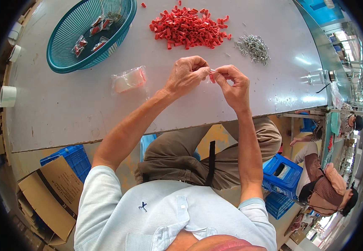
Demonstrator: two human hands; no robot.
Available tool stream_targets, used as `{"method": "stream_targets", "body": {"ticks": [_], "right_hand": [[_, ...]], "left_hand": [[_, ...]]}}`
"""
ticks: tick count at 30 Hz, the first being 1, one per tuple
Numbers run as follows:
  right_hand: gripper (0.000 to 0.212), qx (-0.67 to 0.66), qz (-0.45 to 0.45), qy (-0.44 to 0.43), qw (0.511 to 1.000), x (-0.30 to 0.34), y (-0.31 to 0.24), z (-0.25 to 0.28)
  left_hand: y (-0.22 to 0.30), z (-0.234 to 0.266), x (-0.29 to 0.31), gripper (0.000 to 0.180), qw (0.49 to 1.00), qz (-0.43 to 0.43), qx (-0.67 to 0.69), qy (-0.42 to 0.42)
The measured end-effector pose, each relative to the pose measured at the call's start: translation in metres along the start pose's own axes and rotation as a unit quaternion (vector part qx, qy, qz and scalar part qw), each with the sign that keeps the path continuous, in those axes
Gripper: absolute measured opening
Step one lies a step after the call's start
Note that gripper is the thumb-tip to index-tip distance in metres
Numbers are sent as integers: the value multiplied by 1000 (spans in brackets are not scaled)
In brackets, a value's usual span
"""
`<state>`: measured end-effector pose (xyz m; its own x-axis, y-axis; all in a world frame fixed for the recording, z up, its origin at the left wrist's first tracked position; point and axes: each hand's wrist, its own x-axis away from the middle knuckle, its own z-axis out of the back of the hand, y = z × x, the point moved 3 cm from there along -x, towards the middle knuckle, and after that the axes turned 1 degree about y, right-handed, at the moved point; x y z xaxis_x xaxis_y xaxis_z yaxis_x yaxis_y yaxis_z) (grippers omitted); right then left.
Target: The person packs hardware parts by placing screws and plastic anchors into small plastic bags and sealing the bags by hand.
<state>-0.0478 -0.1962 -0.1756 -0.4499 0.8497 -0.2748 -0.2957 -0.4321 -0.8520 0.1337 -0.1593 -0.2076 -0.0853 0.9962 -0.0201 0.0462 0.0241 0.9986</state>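
Observation:
Over the table [85, 111], my left hand [187, 74] and my right hand [235, 87] meet fingertip to fingertip. Both are closed in a pinch on a small clear plastic bag [212, 78] with something red in it. The fingers partly cover the bag, so its full contents are hidden. Beyond my hands lies a heap of short red plastic tubes [189, 29]. A smaller pile of silvery metal pins or screws [254, 48] sits to its right. Left of my left forearm rests a stack of clear plastic bags [129, 79] with a red edge.
A teal mesh basket [64, 48] at the far left holds several filled bags. A clear jar [317, 77] stands at the table's right end, a tape roll [8, 96] at the left. Blue crates [278, 175], a cardboard box [52, 188] and seated people [325, 188] are below and right.

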Motion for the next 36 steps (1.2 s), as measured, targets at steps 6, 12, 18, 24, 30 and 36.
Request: {"method": "stream_targets", "body": {"ticks": [6,12,18,24,30,36], "right_hand": [[7,-176,-88,67,978,10,10,-4],[9,3,-78,47,996,14,12,-5],[11,-71,-76,42,994,13,16,-1],[13,-124,-99,22,987,16,12,3],[11,-128,-100,0,987,18,8,3],[10,-144,-102,-6,984,22,9,6]], "left_hand": [[3,0,0,23,1000,12,-24,-13],[-2,-5,-1,17,996,-46,-39,-59],[6,-4,0,15,997,-4,2,-82],[7,-4,3,12,998,-5,-13,-58],[9,-6,5,8,992,-64,-84,-72],[11,-11,9,5,975,-158,-127,-92]]}}
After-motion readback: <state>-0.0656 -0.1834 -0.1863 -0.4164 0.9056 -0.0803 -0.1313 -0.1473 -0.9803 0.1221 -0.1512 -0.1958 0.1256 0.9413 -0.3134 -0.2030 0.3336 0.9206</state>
